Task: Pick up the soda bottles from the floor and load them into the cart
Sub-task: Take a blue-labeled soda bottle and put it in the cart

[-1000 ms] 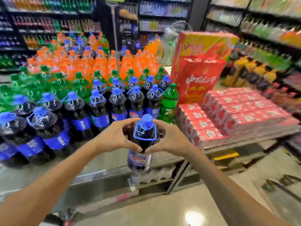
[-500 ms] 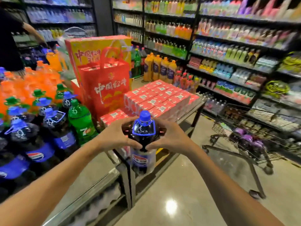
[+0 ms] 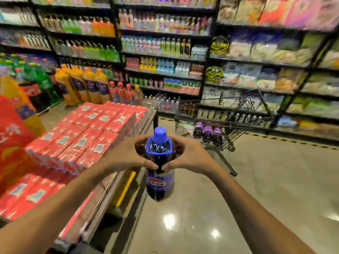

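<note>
1. Head view, the hands: from my remote seat I see the left hand (image 3: 126,156) and the right hand (image 3: 190,154) curled round the shoulder of one soda bottle (image 3: 160,182), one on each side. The thumbs almost meet at the front, just above the label.
2. Head view, the bottle: it is upright and off the floor (image 3: 256,189), held out in front of the chest. It has dark cola, a blue cap, a blue carry ring at the neck and a blue label (the logo is readable, the small print is not).
3. Head view, the cart (image 3: 238,107): a wire shopping cart stands on the floor beyond the bottle and to the right, well apart from the hands. Three dark bottles in the cart (image 3: 208,132) with purple-looking tops sit side by side at the basket's near end.
4. Head view, left side: stacked red cartons (image 3: 88,136) fill a low metal platform (image 3: 110,189), whose edge runs just beside the held bottle. Farther left is a red bag (image 3: 12,129), blurred.
5. Head view, background: tall orange bottles (image 3: 82,83) stand on the floor behind the cartons, and drink shelves (image 3: 165,52) line the back wall. The right end of the shelving is too smeared to read.
</note>
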The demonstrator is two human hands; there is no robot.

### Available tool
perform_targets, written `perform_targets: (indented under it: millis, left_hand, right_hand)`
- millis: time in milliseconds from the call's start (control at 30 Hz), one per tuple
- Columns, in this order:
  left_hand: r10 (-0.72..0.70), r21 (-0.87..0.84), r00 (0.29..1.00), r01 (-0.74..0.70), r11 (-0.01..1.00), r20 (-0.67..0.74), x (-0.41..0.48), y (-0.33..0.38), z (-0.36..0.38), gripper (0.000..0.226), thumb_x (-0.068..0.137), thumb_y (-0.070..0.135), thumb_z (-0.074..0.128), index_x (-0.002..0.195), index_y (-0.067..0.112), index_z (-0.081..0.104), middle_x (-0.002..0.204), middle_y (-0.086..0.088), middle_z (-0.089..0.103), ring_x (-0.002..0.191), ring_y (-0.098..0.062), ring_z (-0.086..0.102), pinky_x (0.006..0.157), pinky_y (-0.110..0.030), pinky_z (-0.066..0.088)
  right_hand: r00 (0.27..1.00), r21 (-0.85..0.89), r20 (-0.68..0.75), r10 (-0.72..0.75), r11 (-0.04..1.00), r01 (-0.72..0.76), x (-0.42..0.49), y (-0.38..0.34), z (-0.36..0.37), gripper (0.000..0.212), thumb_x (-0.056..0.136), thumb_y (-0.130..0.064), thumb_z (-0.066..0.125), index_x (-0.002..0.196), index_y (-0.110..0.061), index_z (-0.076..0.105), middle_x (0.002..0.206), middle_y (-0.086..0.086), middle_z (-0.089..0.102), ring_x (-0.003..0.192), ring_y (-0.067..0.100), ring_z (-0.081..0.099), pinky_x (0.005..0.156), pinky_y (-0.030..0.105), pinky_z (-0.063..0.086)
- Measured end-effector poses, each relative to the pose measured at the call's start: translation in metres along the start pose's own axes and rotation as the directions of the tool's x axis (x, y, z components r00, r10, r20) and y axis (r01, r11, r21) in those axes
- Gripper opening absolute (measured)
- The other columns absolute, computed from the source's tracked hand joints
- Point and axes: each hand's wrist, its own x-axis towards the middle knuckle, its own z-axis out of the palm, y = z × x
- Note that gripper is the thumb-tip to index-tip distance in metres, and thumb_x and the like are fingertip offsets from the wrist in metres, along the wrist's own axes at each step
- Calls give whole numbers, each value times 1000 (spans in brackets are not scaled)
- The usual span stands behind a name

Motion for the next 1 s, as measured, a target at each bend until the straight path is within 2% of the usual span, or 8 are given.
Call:
perform_targets:
  millis: [100,167,267,433,600,767,867,1000]
  left_hand:
    - [49,-8,993,-48,999,111,55,-3,0,84,66,-11,87,137,22,58,124,8,73,117,-9,67,92,-20,54]
    - [77,-23,984,-74,997,159,90,-2,-4,84,65,-5,90,135,28,58,127,9,71,120,-13,66,100,-32,55]
    - [151,-16,960,-151,988,237,135,4,-7,84,66,8,93,139,27,58,133,4,68,124,-18,64,106,-49,51]
    - [202,-35,930,-201,979,306,211,7,-9,83,67,8,94,139,23,58,130,6,69,121,-16,65,103,-47,53]
    - [218,-55,917,-211,976,333,276,6,-1,81,66,0,92,138,20,59,125,6,72,116,-14,68,97,-35,57]
    - [198,-22,909,-204,979,366,346,9,12,80,66,3,93,135,24,60,122,7,73,114,-13,69,100,-44,55]
    - [175,-9,916,-184,983,360,385,9,21,80,65,1,94,134,21,60,121,5,74,113,-16,70,98,-54,55]
    - [144,-1,922,-154,988,358,438,9,28,78,66,1,93,133,21,61,122,5,73,116,-14,68,102,-47,54]
  right_hand:
    - [994,-22,-97,48,998,-51,11,14,-26,91,57,-31,99,140,-30,63,122,-12,74,113,6,70,101,42,57]
    - [985,-17,-153,77,997,-81,22,20,-42,91,58,-29,100,141,-30,62,124,-12,74,115,6,70,102,42,57]
    - [972,-33,-211,99,994,-108,38,28,-64,89,58,-36,99,140,-30,63,126,-12,73,117,9,69,103,45,56]
    - [941,-20,-311,132,989,-146,69,47,-99,87,59,-36,99,138,-28,64,124,-9,74,117,14,70,101,49,57]
    - [922,-14,-354,158,985,-175,96,71,-135,82,59,-31,99,135,-28,67,121,-8,76,115,15,71,101,50,56]
    - [911,32,-365,194,980,-197,123,110,-177,80,62,-12,99,135,-23,68,120,-7,76,114,14,72,102,43,57]
    - [914,61,-350,204,979,-194,143,135,-203,79,61,-12,98,133,-23,68,120,-6,76,115,16,72,102,46,57]
    - [923,81,-325,205,979,-189,176,165,-240,77,60,-14,98,130,-27,69,119,-8,77,114,15,72,101,48,57]
